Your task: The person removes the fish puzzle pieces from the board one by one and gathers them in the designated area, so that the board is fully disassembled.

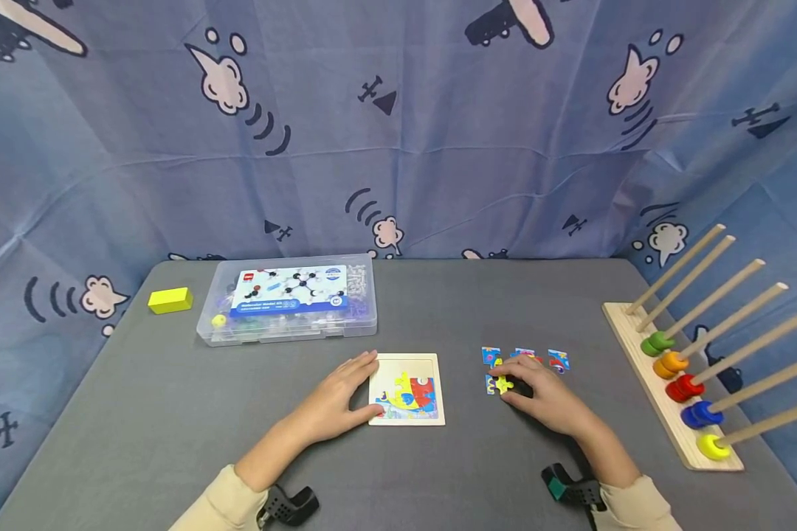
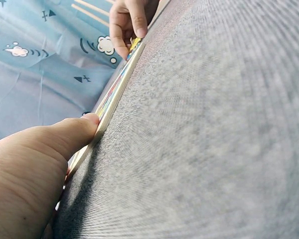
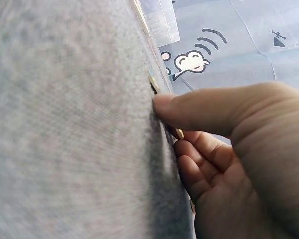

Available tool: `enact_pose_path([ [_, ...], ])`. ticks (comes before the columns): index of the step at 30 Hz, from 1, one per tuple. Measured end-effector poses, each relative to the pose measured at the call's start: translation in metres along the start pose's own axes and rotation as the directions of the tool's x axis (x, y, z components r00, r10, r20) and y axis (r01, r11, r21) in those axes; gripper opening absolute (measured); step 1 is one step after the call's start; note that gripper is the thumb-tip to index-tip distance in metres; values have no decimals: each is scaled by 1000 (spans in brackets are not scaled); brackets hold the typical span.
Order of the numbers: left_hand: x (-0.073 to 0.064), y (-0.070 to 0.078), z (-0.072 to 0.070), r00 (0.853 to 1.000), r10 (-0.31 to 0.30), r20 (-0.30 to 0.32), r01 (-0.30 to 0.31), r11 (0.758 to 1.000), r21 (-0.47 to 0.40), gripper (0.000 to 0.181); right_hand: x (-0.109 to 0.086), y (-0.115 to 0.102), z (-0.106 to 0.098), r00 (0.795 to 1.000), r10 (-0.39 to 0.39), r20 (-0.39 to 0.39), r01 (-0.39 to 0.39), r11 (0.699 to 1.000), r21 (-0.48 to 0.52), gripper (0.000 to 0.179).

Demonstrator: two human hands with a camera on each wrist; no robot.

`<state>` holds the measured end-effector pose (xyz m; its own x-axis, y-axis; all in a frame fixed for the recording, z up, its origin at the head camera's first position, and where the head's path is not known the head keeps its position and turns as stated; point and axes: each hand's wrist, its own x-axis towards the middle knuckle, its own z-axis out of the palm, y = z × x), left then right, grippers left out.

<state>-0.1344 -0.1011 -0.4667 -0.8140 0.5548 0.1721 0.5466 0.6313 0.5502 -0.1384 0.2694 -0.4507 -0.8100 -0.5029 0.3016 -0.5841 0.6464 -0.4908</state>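
A square wooden puzzle board [image 1: 406, 359] lies flat on the table, partly filled with yellow, red and blue pieces. My left hand [image 1: 337, 394] rests at its left side, fingers extended, the thumb [image 2: 82, 130] touching the rim. To the right of the board, my right hand [image 1: 544, 394] pinches a yellow puzzle piece [image 1: 502, 384] between thumb and fingers, low over the table. Around those fingers lie loose blue puzzle pieces, one [image 1: 491, 355] at the upper left and another [image 1: 559, 360] at the upper right; others are partly hidden by the hand.
Behind the board stands a clear plastic molecular model kit box [image 1: 285, 324], with a yellow block [image 1: 170, 300] to its left. On the right, a wooden peg stand [image 1: 680, 413] carries colored rings on tall pegs. A patterned blue curtain [image 1: 398, 147] hangs behind the table.
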Motion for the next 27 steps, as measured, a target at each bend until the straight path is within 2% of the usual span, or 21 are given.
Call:
enact_pose_path([
  [8, 1, -1, 0, 1000, 9, -3, -9, 1000, 7, 71, 0, 1, -1, 1000, 23, 11, -23, 1000, -20, 36],
  [15, 1, -1, 0, 1000, 15, -8, -15, 1000, 8, 70, 0, 1, -2, 999, 45, 28, -45, 999, 14, 37],
  [18, 1, -1, 0, 1000, 13, -7, -13, 1000, 12, 71, 1, 1, -2, 997, 63, 37, -67, 993, 97, 34],
  [22, 1, -2, 0, 1000, 0, 4, 0, 1000, 14, 71, 2, 1, -4, 993, 107, 48, -116, 965, 236, 32],
  [27, 1, -1, 0, 1000, -11, 19, 11, 1000, 8, 71, 3, 0, -6, 990, 133, 46, -141, 948, 285, 32],
])
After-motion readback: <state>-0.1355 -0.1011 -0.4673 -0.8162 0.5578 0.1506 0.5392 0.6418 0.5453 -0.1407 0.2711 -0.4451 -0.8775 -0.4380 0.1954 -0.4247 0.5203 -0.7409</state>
